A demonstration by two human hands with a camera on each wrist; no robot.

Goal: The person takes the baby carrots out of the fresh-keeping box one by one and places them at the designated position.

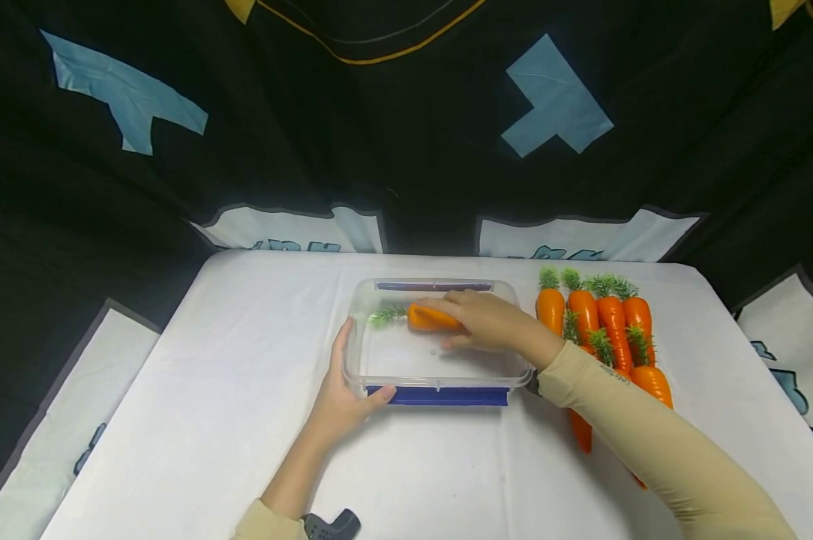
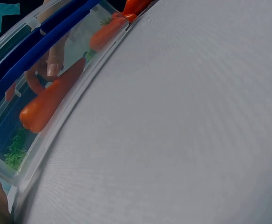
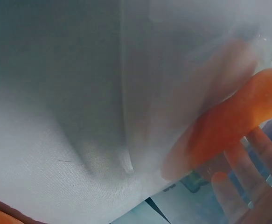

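Note:
A clear plastic food container (image 1: pixel 393 367) with blue latch flaps sits on the white table. My left hand (image 1: pixel 342 401) holds its near left corner, thumb at the front flap and fingers along the left wall. Inside lies one orange carrot (image 1: pixel 430 318), its feathery green top (image 1: pixel 388 315) pointing left. My right hand (image 1: pixel 484 319) reaches over the right wall, fingers extended over the carrot and thumb apart from it. Through the wall, the left wrist view shows the carrot (image 2: pixel 52 102) low in the container. The right wrist view shows fingers (image 3: pixel 254 172) beside the carrot (image 3: pixel 233 116).
Several more carrots (image 1: pixel 612 322) with green tops lie in rows right of the container, partly covered by my right sleeve (image 1: pixel 643 427). A dark curtain (image 1: pixel 406 150) hangs behind the white table (image 1: pixel 271 337). A grey wrist device (image 1: pixel 332 525) shows at my left wrist.

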